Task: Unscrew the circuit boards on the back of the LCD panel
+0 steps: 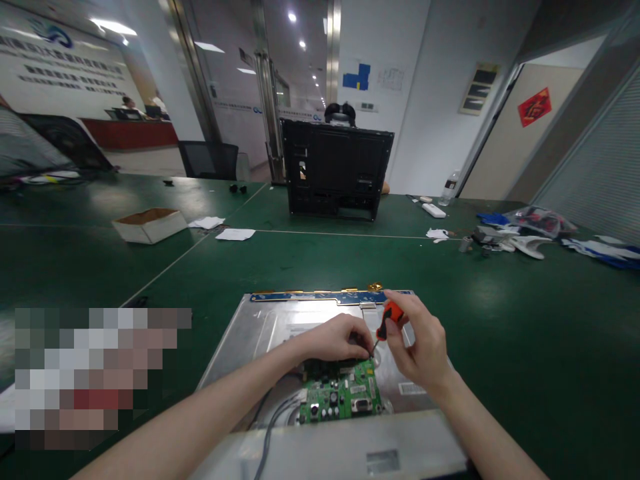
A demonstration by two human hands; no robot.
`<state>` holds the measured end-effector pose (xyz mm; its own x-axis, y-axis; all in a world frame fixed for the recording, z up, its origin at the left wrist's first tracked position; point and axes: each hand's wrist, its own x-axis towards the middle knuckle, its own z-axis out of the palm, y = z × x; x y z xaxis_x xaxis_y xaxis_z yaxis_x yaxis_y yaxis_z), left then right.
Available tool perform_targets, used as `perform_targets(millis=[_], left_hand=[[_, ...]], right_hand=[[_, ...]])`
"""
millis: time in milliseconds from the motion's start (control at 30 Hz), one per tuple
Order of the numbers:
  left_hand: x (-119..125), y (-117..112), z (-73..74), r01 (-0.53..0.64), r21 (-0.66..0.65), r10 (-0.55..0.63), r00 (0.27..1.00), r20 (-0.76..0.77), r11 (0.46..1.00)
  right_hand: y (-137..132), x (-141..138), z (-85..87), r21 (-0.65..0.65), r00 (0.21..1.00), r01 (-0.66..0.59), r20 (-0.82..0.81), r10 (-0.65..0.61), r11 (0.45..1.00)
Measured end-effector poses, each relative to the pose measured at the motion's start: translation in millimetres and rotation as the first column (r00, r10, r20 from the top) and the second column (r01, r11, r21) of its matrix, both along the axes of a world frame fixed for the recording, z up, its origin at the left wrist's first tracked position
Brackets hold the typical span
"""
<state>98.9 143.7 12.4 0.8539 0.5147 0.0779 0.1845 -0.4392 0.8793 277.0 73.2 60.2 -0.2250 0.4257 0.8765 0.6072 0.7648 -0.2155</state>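
Observation:
My right hand (pixel 423 343) is closed around the red and black handle of a screwdriver (pixel 391 316), which slants down and to the left. Its tip meets the top right corner of a green circuit board (pixel 340 392). Beside the tip, the fingers of my left hand (pixel 345 339) are curled together; whatever they pinch, if anything, is hidden. The board is on the silver metal back of a display panel (pixel 265 327), partly covered by my left hand and forearm. Along the panel's far edge runs a narrow blue circuit strip (pixel 300 297). Grey cables (pixel 270 433) lead from the board's left side.
Across the green table (pixel 320 257) a black monitor housing (pixel 337 170) stands upright, a person behind it. An open cardboard box (pixel 150 227) and papers (pixel 235 234) lie left. Metal parts (pixel 495 237), a plastic bag (pixel 540 220) and a bottle (pixel 449 188) are at right.

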Motion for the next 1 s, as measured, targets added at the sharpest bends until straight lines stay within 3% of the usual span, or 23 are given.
perform_targets(millis=[267, 600, 1000], left_hand=[[-0.1, -0.9, -1.5, -0.007, -0.021, 0.007, 1.000, -0.002, 1.000], [-0.5, -0.2, -0.9, 0.000, 0.018, 0.001, 1.000, -0.025, 1.000], [-0.6, -0.3, -1.1, -0.004, 0.013, 0.004, 1.000, -0.004, 1.000]], right_hand=[[4.0, 1.7, -5.5, 0.031, 0.999, 0.033, 0.009, -0.034, 0.999], [-2.5, -0.7, 2.8, -0.010, 1.000, -0.010, 0.003, 0.010, 1.000], [4.3, 0.7, -5.9, 0.047, 1.000, 0.022, 0.010, -0.022, 0.999]])
